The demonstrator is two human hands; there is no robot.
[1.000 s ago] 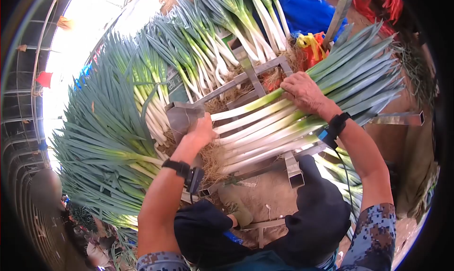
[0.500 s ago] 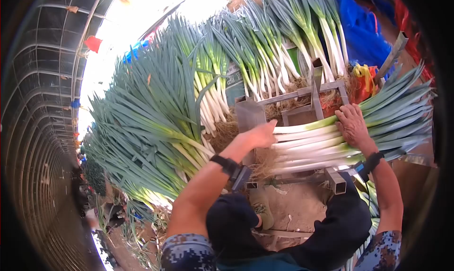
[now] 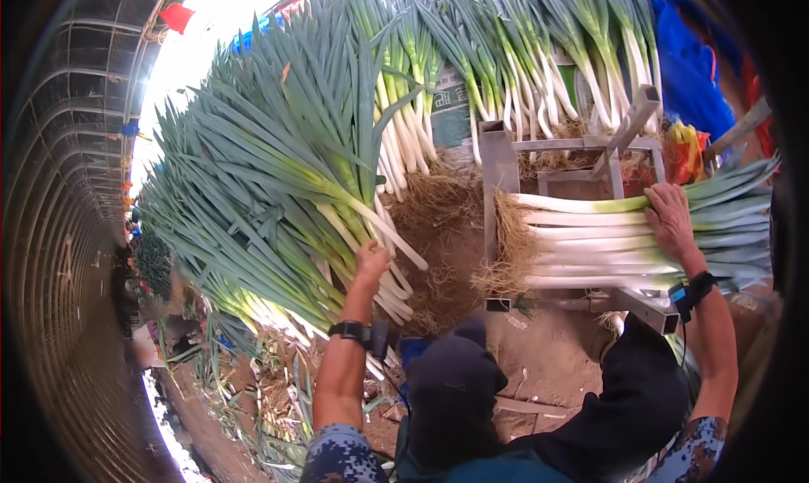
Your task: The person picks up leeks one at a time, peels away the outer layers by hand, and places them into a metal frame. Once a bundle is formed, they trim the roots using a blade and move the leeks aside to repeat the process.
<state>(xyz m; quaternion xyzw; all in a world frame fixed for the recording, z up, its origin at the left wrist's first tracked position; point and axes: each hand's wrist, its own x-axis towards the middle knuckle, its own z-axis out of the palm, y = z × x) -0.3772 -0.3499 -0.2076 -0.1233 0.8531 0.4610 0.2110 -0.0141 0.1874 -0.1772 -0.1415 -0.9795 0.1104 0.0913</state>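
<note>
Your right hand [image 3: 672, 222] lies over the bundle of long green onions [image 3: 598, 240], toward the leafy end; fingers bent across the upper stalks, though you cannot tell from here whether they grip. The bundle rests side by side across the metal frame [image 3: 501, 170], in front of you and to your right. Its roots [image 3: 508, 251] point left and spill over the frame's left rail; its leaves run off to the right.

Your left hand [image 3: 372, 264] is well apart from the bundle, at the white stalks of the big onion pile [image 3: 270, 171] on your left. Fingers curled narrow, close against the stalks; can't tell whether any stalk is held. One thick stalk slants down just beside the hand, its pale end pointing toward the frame.

Beyond the frame: a row of green onions [image 3: 590, 28], roots toward you, with a printed sheet [image 3: 452, 112] showing in a gap. Blue plastic [image 3: 691, 70] lies at the far right, red and yellow plastic [image 3: 687, 146] nearer the frame. Soil floor [image 3: 539, 348] below. Dark band on each wrist.
</note>
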